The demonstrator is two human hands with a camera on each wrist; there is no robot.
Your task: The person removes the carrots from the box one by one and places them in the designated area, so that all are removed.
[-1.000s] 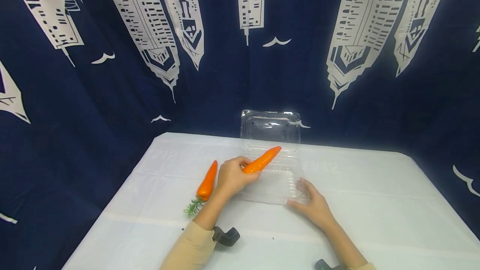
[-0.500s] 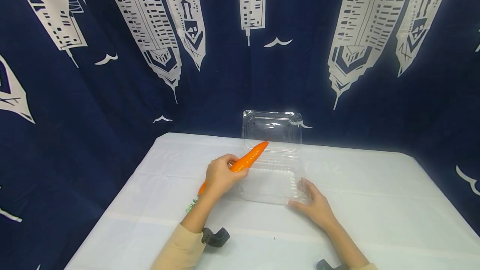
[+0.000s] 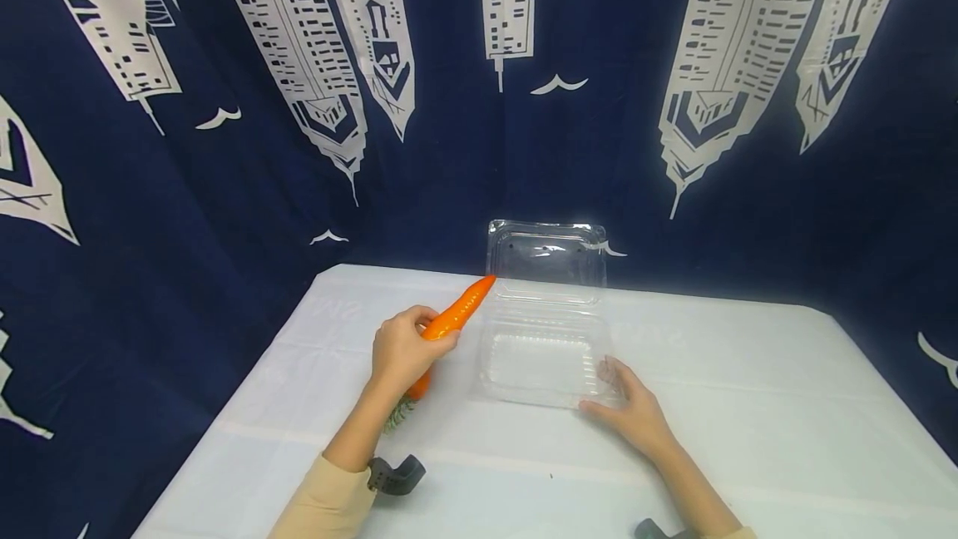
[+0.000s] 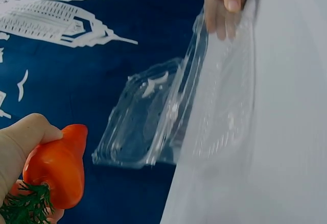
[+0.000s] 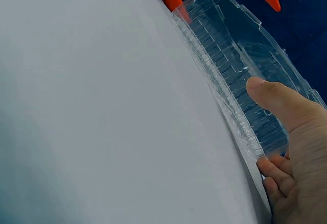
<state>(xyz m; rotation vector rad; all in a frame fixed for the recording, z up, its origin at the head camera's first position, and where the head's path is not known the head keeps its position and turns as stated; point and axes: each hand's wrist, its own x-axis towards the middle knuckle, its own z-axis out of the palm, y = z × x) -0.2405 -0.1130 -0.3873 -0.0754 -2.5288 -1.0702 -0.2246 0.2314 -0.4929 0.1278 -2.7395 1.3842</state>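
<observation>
A carrot [image 3: 460,310] with a shiny orange body is gripped in my left hand [image 3: 407,348], raised over the table with its tip pointing away to the right. Its green leafy top [image 4: 30,203] shows in the left wrist view. Under that hand, partly hidden by it, a second carrot [image 3: 421,386] lies on the table. A clear plastic clamshell container [image 3: 539,360] stands with its lid [image 3: 546,254] swung back. My right hand [image 3: 632,410] holds the container's near right corner, thumb [image 5: 281,99] on one side and fingers on the other.
The table [image 3: 711,439] has a white cover. Behind it hangs a dark blue cloth [image 3: 584,165] printed with white buildings. Each wrist wears a dark camera mount, such as the left wrist mount [image 3: 397,475].
My left hand has moved left with the carrot, away from over the container, and now covers part of the carrot on the table. The right hand keeps its hold on the container.
</observation>
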